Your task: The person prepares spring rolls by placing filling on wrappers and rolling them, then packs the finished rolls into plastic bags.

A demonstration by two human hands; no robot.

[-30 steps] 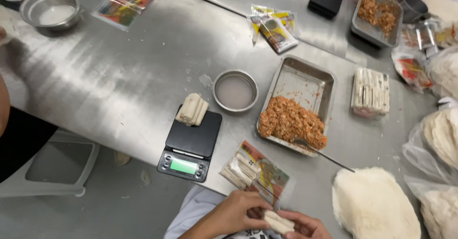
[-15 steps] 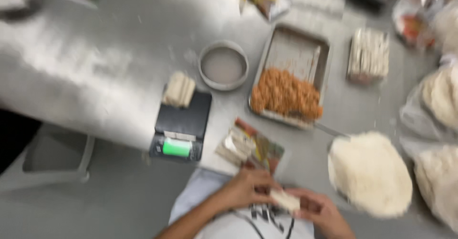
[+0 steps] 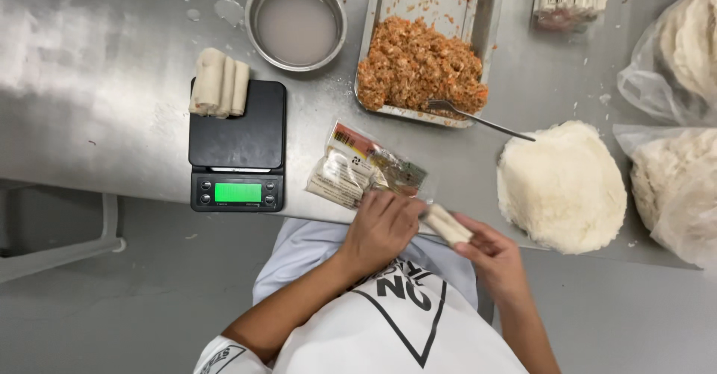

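Roll point(image 3: 447, 223) pinched between both my hands at worktop point(image 3: 112, 83) near edge, just past wrapper packet point(image 3: 366, 169). Left hand point(image 3: 382, 228) curled round one end, fingers closed on it; right hand point(image 3: 489, 254) grips other end with thumb and fingertips. Looks soft, light, thin skin liable to tear; best held gently along middle, not squeezed. Three rolls point(image 3: 219, 83) on scale point(image 3: 237, 146) far corner. Filling tray point(image 3: 426, 53) and wrapper stack point(image 3: 560, 184) toward right.

Clear packet point(image 3: 366, 171) beside green screen point(image 3: 238, 192)
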